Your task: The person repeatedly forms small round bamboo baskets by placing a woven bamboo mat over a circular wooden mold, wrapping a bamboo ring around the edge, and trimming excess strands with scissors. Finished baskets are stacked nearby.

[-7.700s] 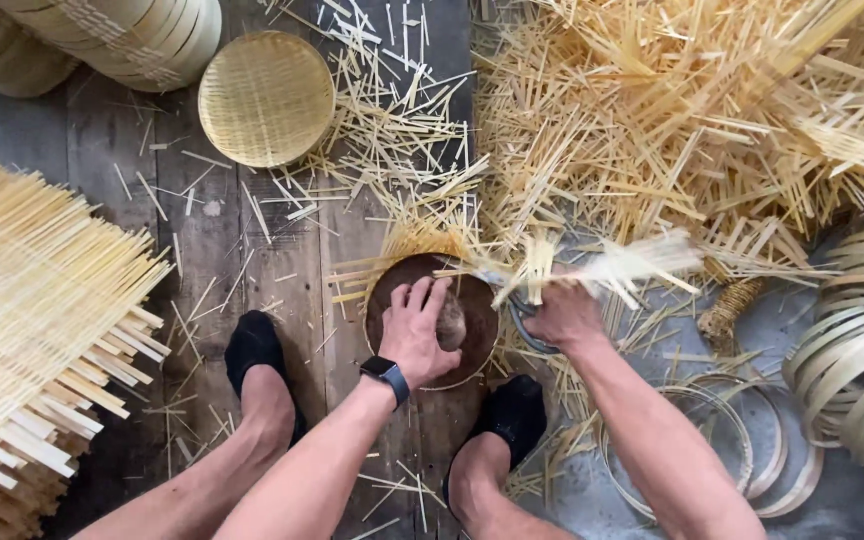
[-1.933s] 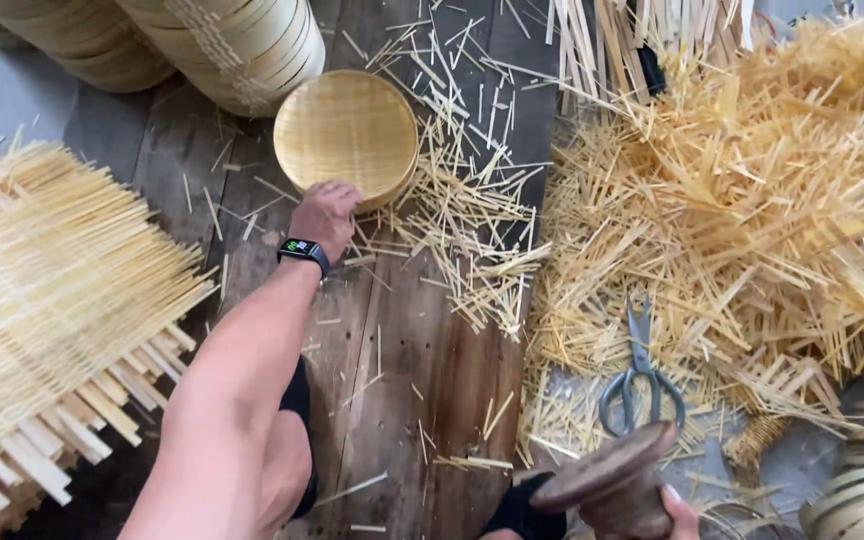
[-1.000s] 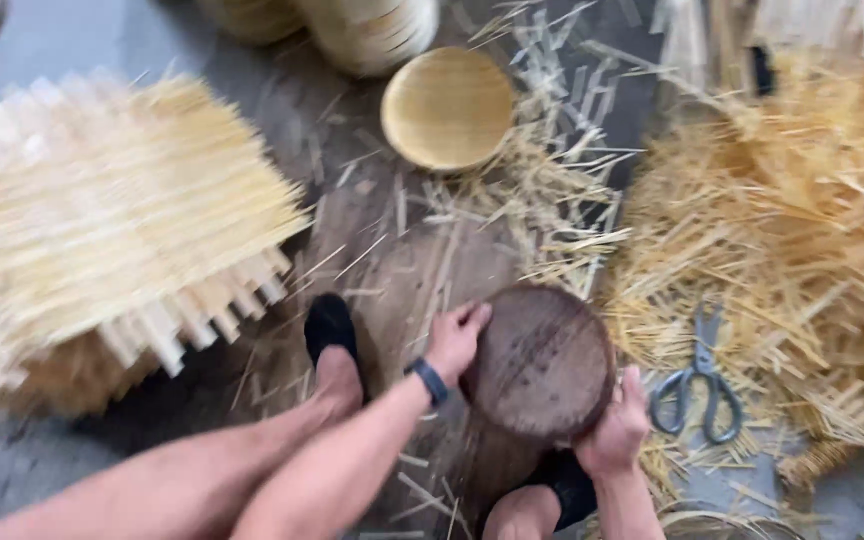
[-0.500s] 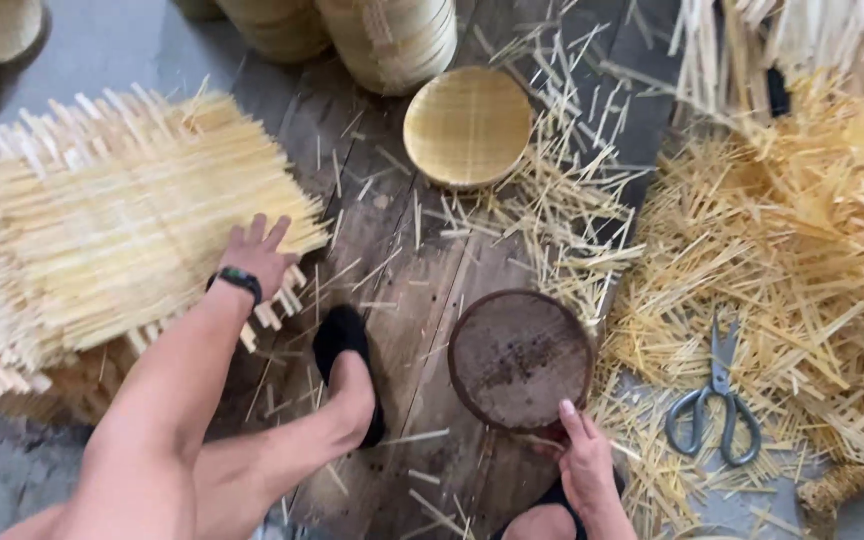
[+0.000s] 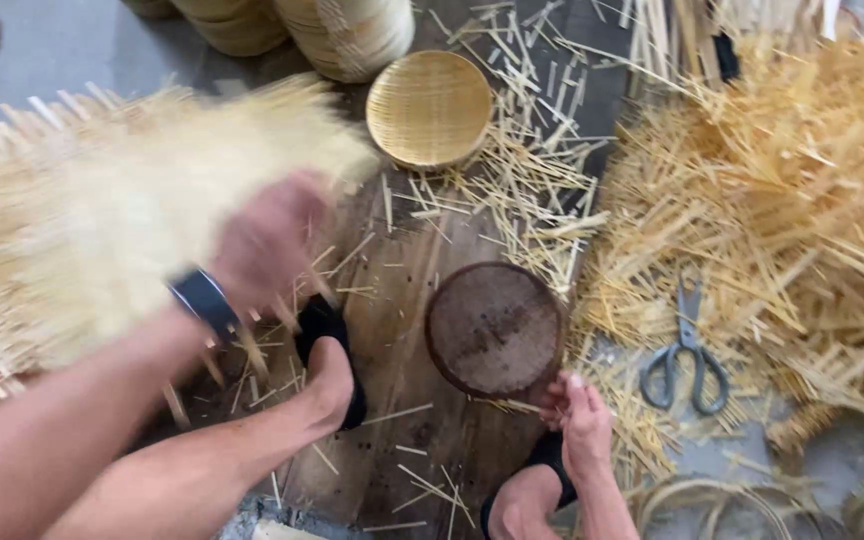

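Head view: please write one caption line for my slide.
Left hand lifts a blurred woven bamboo-strip mat while right hand steadies a round dark wooden block.

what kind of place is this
Most likely a bamboo weaving workshop, with work done on the floor. A woven mat of thin strips is by the left hand, loose strips are heaped beside scissors, and finished round woven trays lie nearby.

hands 2: left (image 5: 272, 245), right (image 5: 582, 425) | round woven tray (image 5: 429, 108) 1 | scissors (image 5: 687, 350) 1 | dark round mould (image 5: 494, 328) 1
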